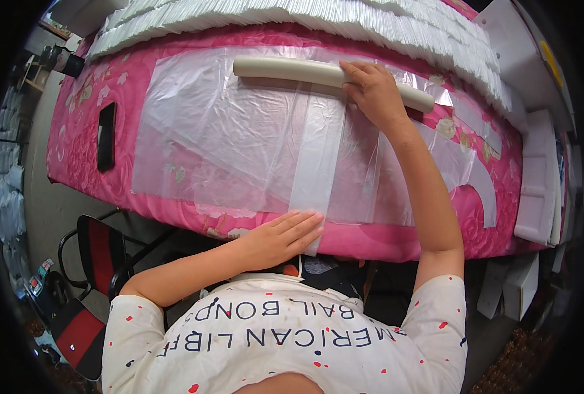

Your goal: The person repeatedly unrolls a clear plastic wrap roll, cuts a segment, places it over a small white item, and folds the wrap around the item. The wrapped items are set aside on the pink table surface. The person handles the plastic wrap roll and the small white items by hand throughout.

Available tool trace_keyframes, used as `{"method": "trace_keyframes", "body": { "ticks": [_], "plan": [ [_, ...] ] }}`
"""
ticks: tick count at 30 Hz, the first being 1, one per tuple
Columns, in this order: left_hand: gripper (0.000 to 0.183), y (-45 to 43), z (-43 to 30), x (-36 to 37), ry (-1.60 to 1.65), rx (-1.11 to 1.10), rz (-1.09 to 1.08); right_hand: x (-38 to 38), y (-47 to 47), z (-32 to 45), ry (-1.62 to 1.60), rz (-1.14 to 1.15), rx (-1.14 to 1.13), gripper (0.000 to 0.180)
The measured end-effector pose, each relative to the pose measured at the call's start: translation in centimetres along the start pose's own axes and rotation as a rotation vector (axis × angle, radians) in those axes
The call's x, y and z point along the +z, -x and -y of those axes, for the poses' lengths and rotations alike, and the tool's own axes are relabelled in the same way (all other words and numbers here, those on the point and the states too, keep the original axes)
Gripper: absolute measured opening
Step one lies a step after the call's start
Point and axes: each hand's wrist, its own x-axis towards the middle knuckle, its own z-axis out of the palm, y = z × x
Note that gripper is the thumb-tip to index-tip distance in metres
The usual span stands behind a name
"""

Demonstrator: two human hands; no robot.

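Note:
My right hand [374,92] grips a long cream-coloured tube [292,70] that lies crosswise over the far part of some clear plastic sheets [213,147]. Its thumb and fingers are bent over the tube right of the tube's middle. My left hand [292,234] rests flat, fingers extended, on the near end of a narrow folded plastic strip [316,157]. That strip runs from the table's near edge up to the tube, on top of the wider sheets. The sheets overlap on a pink flowered tablecloth [80,143].
Rows of stacked, folded white plastic [282,12] line the table's far side. A black phone [106,137] lies at left, near a dark bottle [63,60]. White foam boxes [538,177] stand at right. Red and black chairs [101,251] are at lower left.

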Motion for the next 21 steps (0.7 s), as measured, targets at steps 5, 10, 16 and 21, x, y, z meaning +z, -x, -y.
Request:
{"method": "trace_keyframes", "body": {
  "ticks": [5, 10, 16, 21],
  "plan": [
    [0.041, 1.2, 1.6, -0.8, 0.154, 0.059, -0.081, -2.0, 2.0, 3.6, -0.157, 0.027, -0.147, 0.040],
    [0.032, 1.0, 2.8, -1.6, 0.090, 0.180, -0.071, -4.1, 9.2, 8.7, -0.426, 0.452, -0.226, 0.040],
    [0.044, 1.1, 3.7, -2.0, 0.414, 0.152, -0.289, -3.4, 11.4, 10.2, -0.347, 0.290, -0.124, 0.038],
    [0.099, -1.4, 5.4, -4.2, 0.287, -0.039, -0.089, -2.1, 11.9, 10.3, -0.266, 0.143, -0.115, 0.035]
  ]
}}
